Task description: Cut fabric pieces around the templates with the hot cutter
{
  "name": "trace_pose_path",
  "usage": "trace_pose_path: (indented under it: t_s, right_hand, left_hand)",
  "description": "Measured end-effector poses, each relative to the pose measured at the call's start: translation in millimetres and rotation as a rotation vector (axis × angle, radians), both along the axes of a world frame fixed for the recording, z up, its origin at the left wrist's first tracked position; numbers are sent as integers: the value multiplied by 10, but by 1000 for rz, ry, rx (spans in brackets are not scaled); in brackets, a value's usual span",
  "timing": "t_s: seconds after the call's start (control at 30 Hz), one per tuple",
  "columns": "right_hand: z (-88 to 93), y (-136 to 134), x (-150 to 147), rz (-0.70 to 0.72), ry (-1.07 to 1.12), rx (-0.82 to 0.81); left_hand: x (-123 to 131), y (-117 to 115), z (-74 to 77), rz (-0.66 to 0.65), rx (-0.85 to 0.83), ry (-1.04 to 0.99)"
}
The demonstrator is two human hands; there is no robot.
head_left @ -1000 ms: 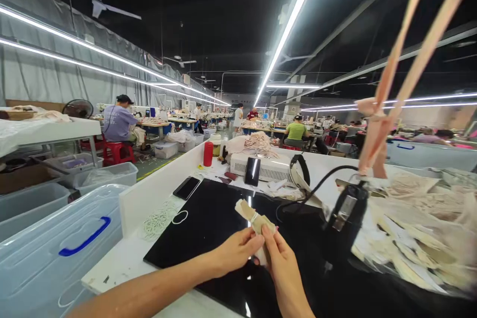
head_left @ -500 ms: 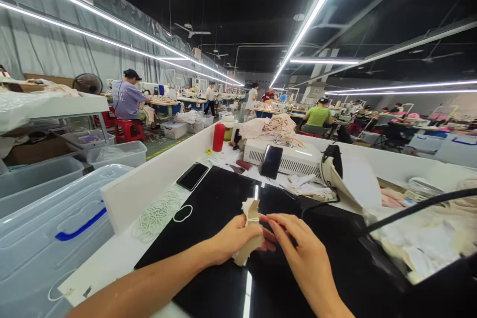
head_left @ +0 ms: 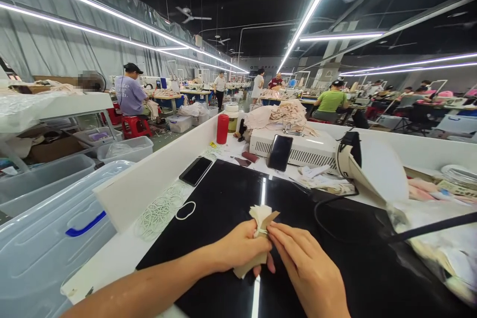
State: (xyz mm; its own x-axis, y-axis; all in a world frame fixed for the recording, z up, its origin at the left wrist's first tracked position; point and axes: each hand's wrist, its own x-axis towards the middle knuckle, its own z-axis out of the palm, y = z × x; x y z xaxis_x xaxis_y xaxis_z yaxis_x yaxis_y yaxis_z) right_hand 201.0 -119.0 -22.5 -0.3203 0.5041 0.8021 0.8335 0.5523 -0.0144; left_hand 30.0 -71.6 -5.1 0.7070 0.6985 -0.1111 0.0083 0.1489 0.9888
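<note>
My left hand (head_left: 240, 246) is closed around a small bundle of beige fabric pieces (head_left: 259, 213), held upright. A pale elastic band circles the bundle's middle. On the right side, the fingertips of my right hand (head_left: 309, 263) press together at the bundle, by the band and a tan flap; what exactly they pinch is partly hidden. Both hands are above a black glossy work surface (head_left: 208, 228). To their left lies a heap of pale green elastic bands (head_left: 162, 208), with one loose band (head_left: 195, 204) at its edge.
A black phone (head_left: 196, 171) lies flat at the back left, and another phone (head_left: 280, 152) leans against a white vented machine (head_left: 316, 156) piled with fabric. A red bottle (head_left: 222, 129) stands behind. Bagged cloth (head_left: 439, 243) and a black cable are at right. Co-workers sit farther off.
The right fingers have come in from beside the bundle to touch it. The bundle's top now fans open, with a tan flap folded rightward. The camera view has shifted slightly.
</note>
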Motion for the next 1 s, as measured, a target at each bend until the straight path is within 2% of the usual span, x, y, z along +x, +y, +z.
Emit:
trace_pose_path:
  t_s: [0.2, 0.3, 0.5, 0.6, 0.67, 0.73, 0.8, 1.0]
  right_hand:
    - [13, -22, -15, -49, -269, 149]
    - [-20, -1, -26, -45, -225, 130]
    - [-8, -2, -103, 40, 242, -109]
    - [7, -55, -119, 97, 469, -403]
    - [-11, -74, -95, 149, 602, -635]
    - [-49, -62, -48, 202, 679, -799]
    - [-88, -26, 1, 224, 691, -867]
    - [-60, 23, -8, 182, 664, -856]
  left_hand:
    - [-6, 8, -124, 29, 72, 59]
    - [-5, 7, -138, 25, 69, 69]
    - [-59, 8, 51, -74, -120, 38]
    - [-90, 6, 116, -128, -205, 1]
    - [-96, 1, 117, -143, -257, -32]
    - [-93, -6, 97, -139, -292, -62]
    - [-87, -14, 70, -136, -285, -90]
    - [-88, -15, 2, -82, -256, -131]
